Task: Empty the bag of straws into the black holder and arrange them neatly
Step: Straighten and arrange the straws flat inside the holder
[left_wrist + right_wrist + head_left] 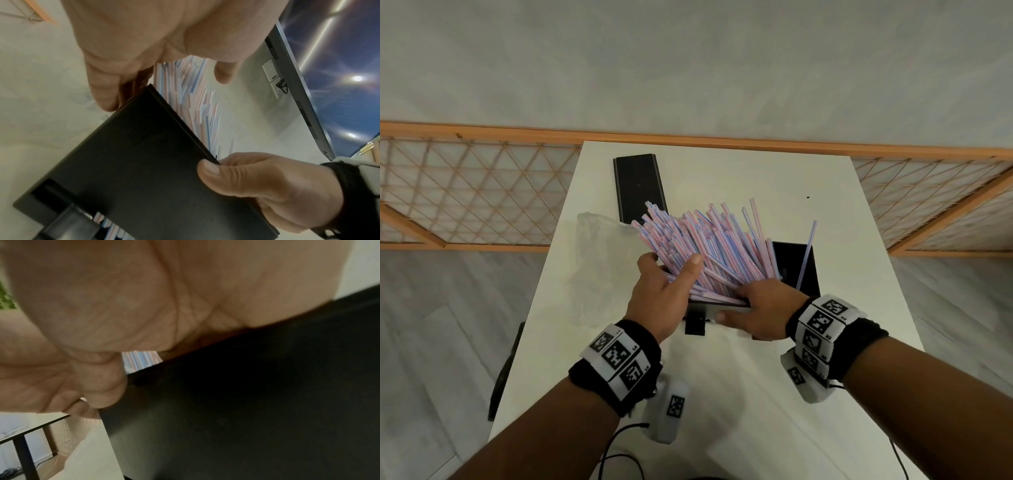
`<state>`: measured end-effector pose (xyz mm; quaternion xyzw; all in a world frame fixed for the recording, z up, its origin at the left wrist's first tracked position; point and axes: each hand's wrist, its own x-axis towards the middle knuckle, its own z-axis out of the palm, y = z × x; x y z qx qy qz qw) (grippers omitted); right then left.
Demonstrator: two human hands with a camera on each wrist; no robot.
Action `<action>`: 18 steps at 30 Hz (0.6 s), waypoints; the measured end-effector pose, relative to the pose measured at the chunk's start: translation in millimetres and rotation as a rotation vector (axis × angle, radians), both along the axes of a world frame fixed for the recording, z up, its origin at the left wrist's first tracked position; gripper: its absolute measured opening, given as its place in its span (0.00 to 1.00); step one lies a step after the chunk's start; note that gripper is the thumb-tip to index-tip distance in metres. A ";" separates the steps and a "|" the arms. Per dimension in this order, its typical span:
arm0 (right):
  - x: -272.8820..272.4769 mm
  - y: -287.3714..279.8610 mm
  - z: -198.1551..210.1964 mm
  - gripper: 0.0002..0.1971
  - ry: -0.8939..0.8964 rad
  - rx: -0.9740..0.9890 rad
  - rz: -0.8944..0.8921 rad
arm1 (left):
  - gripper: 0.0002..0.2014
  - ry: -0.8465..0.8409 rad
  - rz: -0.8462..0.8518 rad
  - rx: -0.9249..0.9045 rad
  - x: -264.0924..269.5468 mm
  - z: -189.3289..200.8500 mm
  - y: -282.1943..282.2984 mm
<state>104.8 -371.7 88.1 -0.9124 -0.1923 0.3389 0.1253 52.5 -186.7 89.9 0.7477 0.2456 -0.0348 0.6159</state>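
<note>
Two hands are seen at the black holder [796, 265], which stands near the middle of the white table [722, 404]. Its open top is filled by a loose fan of pink-and-blue striped straws [709, 240] leaning away toward the far left.

The left hand [662, 294] is spread wide at the holder's left end. Its thumb [697, 263] is laid across the near side of the straws and its fingers [107, 94] are bent down against the holder's top corner, so that part of the bundle is held loosely between thumb and fingers.

The right hand [760, 310] is clamped on the holder's near rim. In the left wrist view its thumb [207, 168] is pressed flat on the black front face just under the edge. The other fingers are hooked over the rim among the straws, where their tips are hidden. A small gap is seen between the two hands.

In the right wrist view only a blurred palm, the dark front face and a sliver of striped straws can be made out.

One single straw [806, 251] is leaned alone at the holder's right end, apart from the rest. A crumpled clear bag [594, 236] can be seen on the table to the left of the holder. A flat black lid [638, 186] is laid beyond it, its near end overlapped by the straw tips in the head view
</note>
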 end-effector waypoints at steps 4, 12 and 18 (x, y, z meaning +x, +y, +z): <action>1.0 7.2 -1.6 0.34 0.002 -0.047 0.032 | 0.31 0.002 0.023 0.019 -1.1 -2.9 0.9; 2.6 17.4 4.4 0.28 0.019 -0.072 0.058 | 0.26 0.013 0.051 0.030 -1.8 -1.9 3.4; 1.4 21.6 1.5 0.23 0.053 -0.071 0.070 | 0.36 -0.030 0.110 0.114 -1.8 0.5 9.7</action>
